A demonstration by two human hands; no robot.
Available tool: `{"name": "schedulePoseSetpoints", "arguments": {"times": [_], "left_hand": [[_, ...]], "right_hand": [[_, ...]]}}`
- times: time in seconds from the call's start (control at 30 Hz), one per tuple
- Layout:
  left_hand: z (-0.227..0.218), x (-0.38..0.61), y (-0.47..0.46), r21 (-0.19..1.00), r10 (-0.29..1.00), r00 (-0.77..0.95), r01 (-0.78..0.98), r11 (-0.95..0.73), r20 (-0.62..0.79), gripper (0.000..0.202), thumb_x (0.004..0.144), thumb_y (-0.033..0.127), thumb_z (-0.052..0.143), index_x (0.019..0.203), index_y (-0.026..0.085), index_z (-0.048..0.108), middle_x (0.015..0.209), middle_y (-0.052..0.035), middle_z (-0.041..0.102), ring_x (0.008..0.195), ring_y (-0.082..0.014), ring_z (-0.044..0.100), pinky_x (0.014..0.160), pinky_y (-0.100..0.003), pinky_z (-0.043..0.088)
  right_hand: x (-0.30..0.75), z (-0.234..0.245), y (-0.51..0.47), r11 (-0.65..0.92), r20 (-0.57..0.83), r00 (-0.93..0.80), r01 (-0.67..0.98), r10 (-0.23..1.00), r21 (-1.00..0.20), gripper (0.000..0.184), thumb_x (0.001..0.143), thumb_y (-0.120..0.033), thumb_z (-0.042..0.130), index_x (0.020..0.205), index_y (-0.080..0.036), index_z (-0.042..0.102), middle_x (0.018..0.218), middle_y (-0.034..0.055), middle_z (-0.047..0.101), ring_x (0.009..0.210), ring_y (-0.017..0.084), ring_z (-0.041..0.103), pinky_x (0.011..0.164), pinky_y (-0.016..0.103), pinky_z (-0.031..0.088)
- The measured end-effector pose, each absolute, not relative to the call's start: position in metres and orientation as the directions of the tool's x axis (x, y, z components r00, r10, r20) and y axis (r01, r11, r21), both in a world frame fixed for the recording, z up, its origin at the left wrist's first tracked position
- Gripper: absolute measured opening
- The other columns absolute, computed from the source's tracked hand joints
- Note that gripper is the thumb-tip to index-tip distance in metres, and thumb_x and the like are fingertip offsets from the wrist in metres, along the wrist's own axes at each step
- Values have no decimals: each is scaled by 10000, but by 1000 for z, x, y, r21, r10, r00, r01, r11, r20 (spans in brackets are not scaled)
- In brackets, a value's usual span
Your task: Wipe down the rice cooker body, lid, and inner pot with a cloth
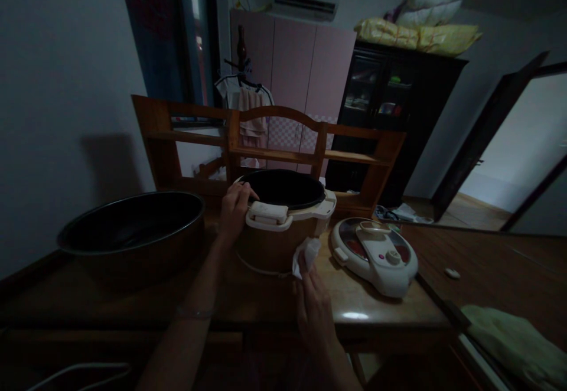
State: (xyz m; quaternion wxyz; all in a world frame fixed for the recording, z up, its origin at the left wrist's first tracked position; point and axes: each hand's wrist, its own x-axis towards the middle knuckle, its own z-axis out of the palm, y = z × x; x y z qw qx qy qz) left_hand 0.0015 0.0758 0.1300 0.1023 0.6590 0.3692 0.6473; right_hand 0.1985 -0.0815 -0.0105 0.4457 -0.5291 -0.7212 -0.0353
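A pressure cooker [274,243] with a pale body, cream rim and dark inner pot stands lidless on the wooden desk. My left hand [237,205] is closed over its left rim, beside the front handle [268,214]. Against the lower right of the cooker's side, my right hand [312,293] presses a crumpled white tissue [306,255] with its fingertips. The cooker's lid [376,255], cream with a knob and a dark top, lies on the desk to the right. Left of the cooker sits a large dark basin [133,225].
The desk [358,314] has a wooden shelf rack [279,157] along its back. To the right is a lower wooden surface [496,267] with a small white object [452,273] and a pale green cloth [514,338]. Wardrobes and a doorway are farther back.
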Motion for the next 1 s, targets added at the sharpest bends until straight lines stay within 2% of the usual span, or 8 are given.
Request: {"name": "schedulePoseSetpoints", "arguments": {"times": [0.1,0.27,0.37,0.7,1.0], "left_hand": [[130,1,75,618,627,-106,361,-699,772,436,990,413,360,679,240,611,853,-27,628,977,-213,583,975,-335,402],[131,1,75,619,630,-105,363,-697,770,439,994,414,361,678,238,609,847,-23,610,947,-208,582,962,-338,398],[131,1,76,626,637,-104,355,-694,764,440,991,426,369,678,237,613,866,-23,612,962,-209,582,964,-335,402],[130,1,76,638,645,-113,354,-684,755,464,987,468,363,674,239,620,875,-34,629,986,-220,579,956,-333,418],[131,1,75,616,629,-99,364,-698,771,455,994,430,353,682,232,618,871,-37,622,978,-217,578,971,-348,396]], "right_hand": [[199,15,-80,448,731,16,780,682,-436,599,998,-134,282,1568,-220,118,1606,82,250,1481,245,232,1145,505,360],[197,65,-62,484,810,-14,808,587,-336,610,987,-124,280,1568,-223,122,1612,58,234,1492,248,189,1183,528,285],[193,78,-51,496,825,-48,818,563,-291,629,972,-109,282,1568,-219,116,1617,51,218,1494,247,183,1192,536,265],[187,62,-47,483,831,-60,836,553,-261,692,916,-43,285,1568,-197,110,1611,64,235,1490,254,195,1180,538,300],[189,37,-48,472,816,-77,844,573,-253,677,912,-47,305,1562,-176,163,1601,96,259,1488,264,203,1176,554,301]]}}
